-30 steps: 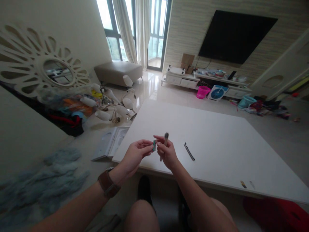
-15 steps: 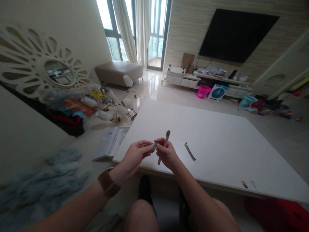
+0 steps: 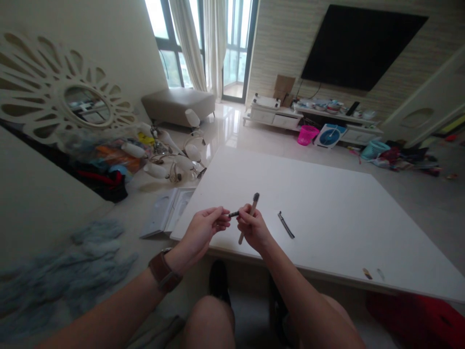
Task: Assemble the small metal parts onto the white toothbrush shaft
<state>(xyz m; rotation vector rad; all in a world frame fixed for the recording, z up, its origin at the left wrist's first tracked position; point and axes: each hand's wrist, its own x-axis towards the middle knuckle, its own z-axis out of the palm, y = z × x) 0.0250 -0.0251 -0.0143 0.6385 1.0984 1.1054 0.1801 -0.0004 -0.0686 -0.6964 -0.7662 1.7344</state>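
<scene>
My left hand (image 3: pixel 205 230) and my right hand (image 3: pixel 252 229) meet above the near edge of the white table (image 3: pixel 327 208). The left fingers pinch a small dark, teal-tinted piece (image 3: pixel 233 214), which now shows edge-on between the two hands. The right hand is closed round a slim pale stick with a dark tip (image 3: pixel 250 213); the tip points up and away from me. The right thumb and forefinger also touch the small piece. A brown strap (image 3: pixel 163 271) is on my left wrist.
A thin dark strip (image 3: pixel 286 225) lies on the table right of my hands; two tiny bits (image 3: pixel 366 274) lie near its front right edge. On the floor at left are an open white case (image 3: pixel 165 218), a lamp fixture (image 3: pixel 170 155) and a blue-grey rug (image 3: pixel 72 271).
The small teal piece has turned from face-on to edge-on between my fingers. The stick has tilted a little, and both hands have shifted slightly.
</scene>
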